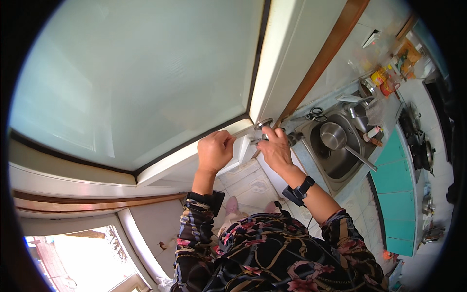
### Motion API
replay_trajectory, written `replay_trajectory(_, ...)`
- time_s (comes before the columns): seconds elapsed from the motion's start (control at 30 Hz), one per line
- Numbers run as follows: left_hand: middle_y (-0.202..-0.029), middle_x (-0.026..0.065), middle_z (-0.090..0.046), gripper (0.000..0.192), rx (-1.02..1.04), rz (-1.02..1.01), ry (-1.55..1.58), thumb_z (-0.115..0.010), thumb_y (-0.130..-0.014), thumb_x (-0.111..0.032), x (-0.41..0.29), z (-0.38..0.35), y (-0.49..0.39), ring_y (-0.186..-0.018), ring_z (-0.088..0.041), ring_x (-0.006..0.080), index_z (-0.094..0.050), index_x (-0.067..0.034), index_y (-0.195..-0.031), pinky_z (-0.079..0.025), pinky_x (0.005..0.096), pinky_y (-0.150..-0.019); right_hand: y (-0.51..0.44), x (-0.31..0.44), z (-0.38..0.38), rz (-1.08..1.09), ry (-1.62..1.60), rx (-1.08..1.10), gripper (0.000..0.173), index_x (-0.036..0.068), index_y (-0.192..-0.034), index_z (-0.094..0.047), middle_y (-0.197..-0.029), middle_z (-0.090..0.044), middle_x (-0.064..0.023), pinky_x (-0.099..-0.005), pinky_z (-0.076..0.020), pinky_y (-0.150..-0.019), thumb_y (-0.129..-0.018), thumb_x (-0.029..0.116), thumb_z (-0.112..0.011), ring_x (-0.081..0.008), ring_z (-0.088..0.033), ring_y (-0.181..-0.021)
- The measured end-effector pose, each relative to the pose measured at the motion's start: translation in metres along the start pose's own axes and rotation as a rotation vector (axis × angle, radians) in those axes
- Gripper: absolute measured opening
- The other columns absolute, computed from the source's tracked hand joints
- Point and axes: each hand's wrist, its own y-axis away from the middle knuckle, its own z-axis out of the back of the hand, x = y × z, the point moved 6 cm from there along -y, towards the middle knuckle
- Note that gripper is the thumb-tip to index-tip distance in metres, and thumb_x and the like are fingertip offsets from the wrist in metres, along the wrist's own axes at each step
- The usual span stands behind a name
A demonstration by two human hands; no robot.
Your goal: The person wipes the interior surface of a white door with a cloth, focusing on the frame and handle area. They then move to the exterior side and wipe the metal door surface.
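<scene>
In front of me is a white-framed door with a frosted glass pane [146, 84]. My left hand [216, 150] is a closed fist by the door's near frame edge, with nothing visible in it. Whether it touches the frame is hard to tell. My right hand [275, 149] is at the round metal door knob [263, 123], its fingers bent over it and partly hiding it. More metal, partly covered and blurred, shows just below the knob. A black strap with a device [299, 191] is around my right wrist.
To the right, a steel sink [335, 171] holds a saucepan [332, 135], and scissors [316, 114] lie behind it. Farther right are teal cabinets [394, 160] and a wok [425, 151]. A bright window [87, 259] is at lower left. Floor tiles [251, 182] show below my hands.
</scene>
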Motion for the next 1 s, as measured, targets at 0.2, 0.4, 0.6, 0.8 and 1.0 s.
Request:
replay_trajectory(0.2,-0.065,0.0058,-0.063,0.013,0.011,-0.007,0.007,-0.072,-0.076,-0.014,0.004,0.000,0.002,-0.059,-0.061,0.0267,-0.063,-0.010,-0.068,-0.046,0.0360,-0.052,0.015,-0.003,0.003,0.012,-0.077,0.016,0.003,0.002,-0.078,-0.069,-0.123,-0.057,-0.0108,-0.0366,-0.0474,-0.082,-0.075,0.002,-0.070,-0.0281,-0.054,-0.096)
replay_trajectory(0.4,-0.074,0.0098,-0.066,0.003,0.030,-0.016,0.015,-0.068,-0.077,-0.012,0.010,-0.008,0.007,-0.067,-0.064,0.0321,-0.067,-0.011,-0.075,-0.050,0.0406,-0.059,0.005,-0.005,0.014,-0.290,-0.724,-0.232,0.006,-0.002,-0.086,-0.067,-0.088,-0.060,-0.0073,-0.0274,-0.0475,-0.073,-0.082,0.003,-0.069,-0.0177,-0.059,-0.080)
replay_trajectory(0.6,-0.094,0.0164,-0.069,0.027,0.132,0.210,0.346,-0.059,-0.093,-0.027,-0.001,-0.023,0.036,-0.084,-0.066,0.0369,-0.068,-0.009,-0.111,-0.052,0.0444,-0.075,-0.019,0.002,-0.008,-0.504,-1.352,-0.129,0.021,-0.001,-0.111,-0.060,-0.100,-0.061,-0.0017,-0.0253,-0.0433,-0.083,-0.097,0.015,-0.060,-0.0099,-0.054,-0.092)
replay_trajectory(0.8,-0.102,0.0230,-0.062,0.039,-0.021,0.353,0.573,-0.057,-0.095,-0.026,-0.007,-0.036,0.046,-0.097,-0.060,0.0418,-0.052,-0.001,-0.124,-0.047,0.0456,-0.081,-0.051,0.012,-0.032,-0.371,-1.450,0.017,0.010,0.002,-0.102,-0.057,-0.096,-0.059,-0.0028,-0.0270,-0.0429,-0.082,-0.097,0.011,-0.059,-0.0109,-0.053,-0.089)
replay_trajectory(1.0,-0.095,0.0219,-0.063,0.029,-0.251,0.480,0.431,-0.059,-0.093,-0.024,0.003,-0.016,0.046,-0.090,-0.060,0.0413,-0.054,-0.003,-0.112,-0.048,0.0458,-0.076,-0.070,0.015,-0.006,-0.137,-1.026,-0.056,0.010,0.002,-0.102,-0.056,-0.092,-0.058,-0.0035,-0.0208,-0.0446,-0.066,-0.096,0.008,-0.061,-0.0087,-0.054,-0.074)
